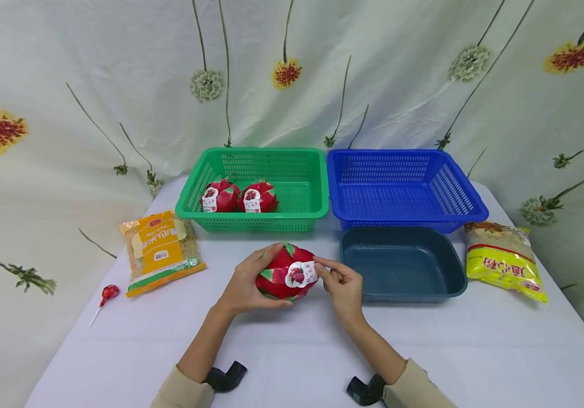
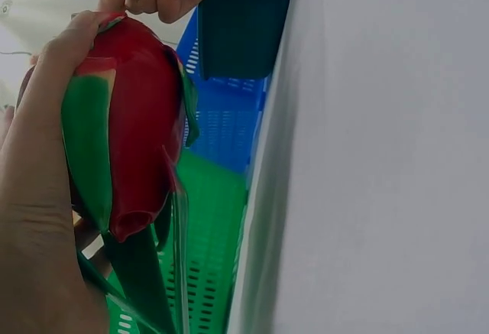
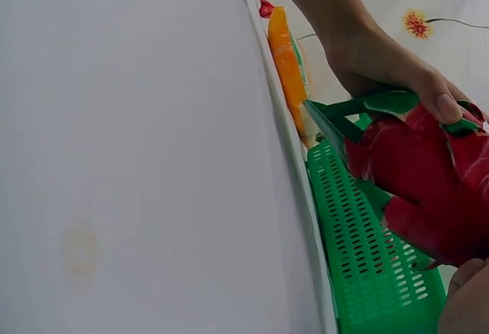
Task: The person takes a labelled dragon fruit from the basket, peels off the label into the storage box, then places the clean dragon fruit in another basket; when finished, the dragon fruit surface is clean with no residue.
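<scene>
A red dragon fruit [image 1: 277, 289] with green-tipped scales is held up over the front of the table by my left hand [image 1: 243, 288], thumb below and fingers over the top. A white sticker [image 1: 298, 275] with a fruit picture faces the head view. At the sticker's right end my right hand [image 1: 345, 290] pinches its edge between thumb and forefinger, the other fingers curled in. Green scales hang from the dragon fruit [image 2: 141, 128] in the left wrist view. The right wrist view shows the same fruit [image 3: 416, 170], with the right fingers mostly out of frame.
A green basket [image 1: 252, 222] holds two more stickered dragon fruits [image 1: 226, 197]. Beside it stands a blue basket [image 1: 409, 218], with a dark teal tub [image 1: 404, 292] in front. Bagged goods lie left [image 1: 161, 249] and right [image 1: 503, 260]; a red lollipop [image 1: 110, 292] lies far left.
</scene>
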`<state>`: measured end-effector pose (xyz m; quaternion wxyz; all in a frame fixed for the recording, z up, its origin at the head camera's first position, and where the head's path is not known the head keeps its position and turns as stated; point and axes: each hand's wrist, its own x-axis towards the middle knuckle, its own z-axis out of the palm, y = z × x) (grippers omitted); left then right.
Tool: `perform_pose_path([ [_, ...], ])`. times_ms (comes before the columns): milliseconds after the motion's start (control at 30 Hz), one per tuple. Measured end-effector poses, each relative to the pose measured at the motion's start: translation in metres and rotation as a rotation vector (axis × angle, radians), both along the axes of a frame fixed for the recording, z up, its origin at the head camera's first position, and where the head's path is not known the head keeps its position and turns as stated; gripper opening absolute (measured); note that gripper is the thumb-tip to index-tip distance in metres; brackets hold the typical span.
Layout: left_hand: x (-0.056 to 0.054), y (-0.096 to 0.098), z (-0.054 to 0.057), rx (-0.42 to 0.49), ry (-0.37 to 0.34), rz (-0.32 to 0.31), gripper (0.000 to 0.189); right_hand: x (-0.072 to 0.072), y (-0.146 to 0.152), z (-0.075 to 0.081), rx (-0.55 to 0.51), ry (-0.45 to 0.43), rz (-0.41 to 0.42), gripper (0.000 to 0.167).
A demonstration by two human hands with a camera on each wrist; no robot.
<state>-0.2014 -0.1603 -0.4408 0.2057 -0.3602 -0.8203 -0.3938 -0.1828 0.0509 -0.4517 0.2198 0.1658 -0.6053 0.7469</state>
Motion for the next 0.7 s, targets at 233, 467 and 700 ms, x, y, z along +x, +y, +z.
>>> perform_pose_path([
  [233,-0.001,0.0,-0.002,-0.034,0.002,0.027,0.104,0.003,-0.002,0.003,-0.034,-0.048,-0.025,0.013],
  [467,-0.003,-0.001,-0.004,-0.068,0.013,0.062,0.102,0.005,0.0,0.009,-0.014,-0.091,-0.011,0.012],
  [700,-0.004,0.0,-0.008,-0.035,-0.05,0.051,0.097,0.017,0.002,0.034,0.067,-0.082,0.01,0.01],
])
